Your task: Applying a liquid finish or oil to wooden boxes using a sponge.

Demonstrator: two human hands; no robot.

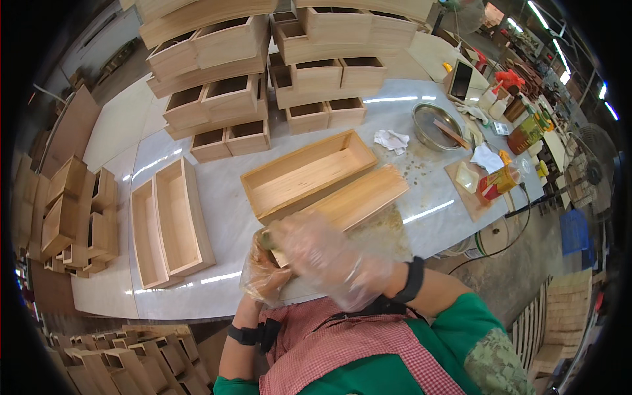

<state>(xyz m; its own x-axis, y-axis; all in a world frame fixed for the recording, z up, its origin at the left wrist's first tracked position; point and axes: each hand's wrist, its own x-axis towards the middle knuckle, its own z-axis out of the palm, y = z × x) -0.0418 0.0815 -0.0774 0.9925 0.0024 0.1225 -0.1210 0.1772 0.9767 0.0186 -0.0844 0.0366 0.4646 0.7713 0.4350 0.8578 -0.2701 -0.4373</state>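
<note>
Both my hands wear clear plastic gloves. At the near table edge, my left hand is closed on the near end of a long wooden box, one long face of which shows upward. My right hand, smeared by motion, lies over that same end with its fingers bent together. A small dark greenish thing shows by its fingertips; its kind is not clear. Just beyond lies an open wooden box, its rim a deeper yellow. To the left are two pale, open wooden boxes side by side.
Stacked wooden boxes rise at the back, and more stand at the far left. On the right are a metal bowl with a wooden-looking stick, a crumpled white cloth, bottles and a phone. Brown stains mark the tabletop.
</note>
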